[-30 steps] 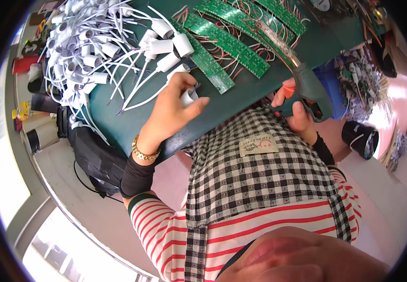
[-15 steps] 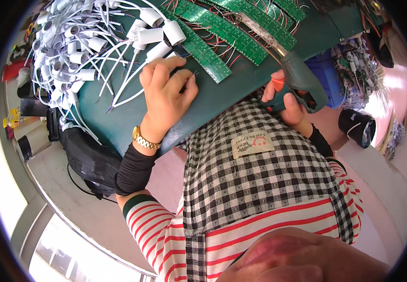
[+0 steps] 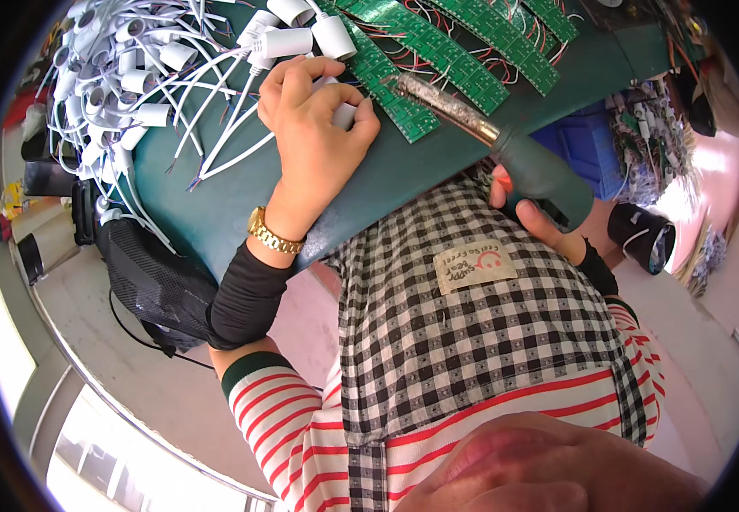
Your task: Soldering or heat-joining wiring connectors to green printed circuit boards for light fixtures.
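A white lamp socket (image 3: 345, 116) is partly visible between the curled fingers of my left hand (image 3: 311, 136), which wears a gold watch. The fingers hide most of it, and its cable runs off to the lower left. My right hand (image 3: 549, 229) is closed round a dark green soldering gun (image 3: 549, 181) with a red trigger. Its crusted metal tip points up and left, over the end of the nearest green circuit board strip (image 3: 416, 126) and a little right of my left hand. Whether the tip touches the board I cannot tell.
A heap of white sockets with cables (image 3: 122, 81) covers the table's left end. More green board strips (image 3: 455, 64) with red and white wires lie at the back. A black mesh bag (image 3: 152, 269) sits by the left edge; a blue bin (image 3: 578, 145) stands beyond the right edge.
The soldering gun has come down and left, so its tip is closer to my left hand. More of the socket shows between my left fingers. The whole view has shifted slightly.
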### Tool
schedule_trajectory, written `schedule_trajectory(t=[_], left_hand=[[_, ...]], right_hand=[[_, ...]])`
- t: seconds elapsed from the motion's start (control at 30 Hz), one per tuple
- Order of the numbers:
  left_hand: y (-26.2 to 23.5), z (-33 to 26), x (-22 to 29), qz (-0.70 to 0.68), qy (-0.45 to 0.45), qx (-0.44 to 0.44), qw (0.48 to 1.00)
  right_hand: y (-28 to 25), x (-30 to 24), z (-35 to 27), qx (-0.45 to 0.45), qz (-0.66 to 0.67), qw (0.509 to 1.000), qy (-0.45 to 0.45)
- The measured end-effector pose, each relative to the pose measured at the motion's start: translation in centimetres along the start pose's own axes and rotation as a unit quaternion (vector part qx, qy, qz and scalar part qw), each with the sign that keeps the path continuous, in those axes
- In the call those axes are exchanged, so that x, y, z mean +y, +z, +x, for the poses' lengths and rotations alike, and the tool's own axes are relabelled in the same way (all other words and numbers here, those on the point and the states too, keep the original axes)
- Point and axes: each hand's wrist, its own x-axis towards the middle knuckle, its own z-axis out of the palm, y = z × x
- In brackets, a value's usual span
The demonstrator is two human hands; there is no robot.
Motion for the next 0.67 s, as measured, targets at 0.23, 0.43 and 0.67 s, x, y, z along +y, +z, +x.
schedule_trajectory(t=[0.23,0.43,0.67], left_hand=[[-0.3,0.1,0.6,0.010,-0.036,0.003,0.999],[-0.2,-0.3,-0.1,0.007,-0.037,0.000,0.999],[-0.3,-0.3,0.0,0.021,-0.031,-0.002,0.999]], right_hand=[[-1.1,-1.4,-0.1,-0.112,-0.054,0.989,0.078],[-0.2,-0.3,0.7,-0.075,-0.068,0.990,0.097],[0.5,-0.8,0.9,-0.016,-0.095,0.994,0.050]])
